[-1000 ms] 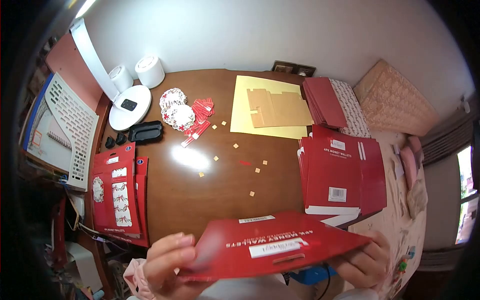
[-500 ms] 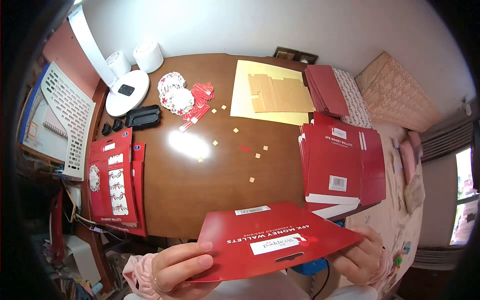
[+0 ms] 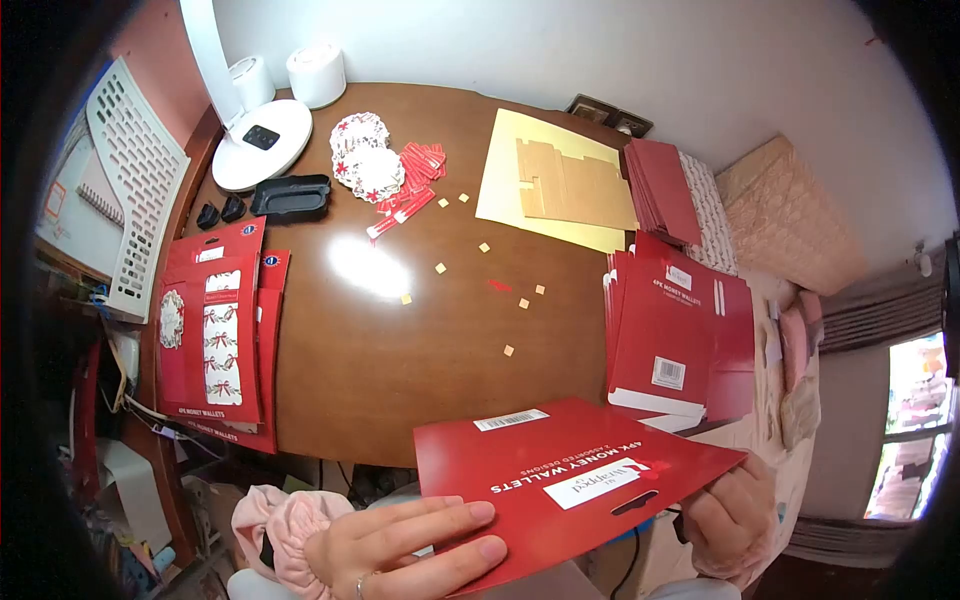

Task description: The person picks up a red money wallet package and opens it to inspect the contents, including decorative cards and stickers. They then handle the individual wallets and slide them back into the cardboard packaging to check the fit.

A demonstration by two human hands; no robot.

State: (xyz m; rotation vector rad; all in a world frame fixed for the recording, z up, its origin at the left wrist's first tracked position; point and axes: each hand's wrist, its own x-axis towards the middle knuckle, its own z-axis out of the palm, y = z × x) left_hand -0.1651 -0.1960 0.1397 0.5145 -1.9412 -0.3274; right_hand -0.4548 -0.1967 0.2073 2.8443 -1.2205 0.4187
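A red money-wallet sleeve (image 3: 470, 450), its print upside down to me, is tilted over the table's front edge. My left hand (image 3: 410, 545) lies across its lower left part, fingers over the top face and the thumb hidden. At the right corner my right hand (image 3: 735, 515) grips the sleeve with bent fingers. Its barcode is at the far edge and the hang slot near me. Right of the sleeve's far edge sits a stack of red sleeves (image 3: 665, 320). Filled red packs (image 3: 210, 350) lie at the table's left.
Small yellowish squares (image 3: 509, 351) are scattered on the brown table (image 3: 380, 380). Behind them are round patterned cutouts (image 3: 370, 172), red strips (image 3: 412, 205), a black tray (image 3: 291, 197), a lamp base (image 3: 262, 150), yellow sheets (image 3: 500, 160) and dark red cards (image 3: 665, 185).
My left hand has slid right and further over the sleeve, its fingers now flatter on it. The sleeve has shifted slightly right. The camera view has also shifted.
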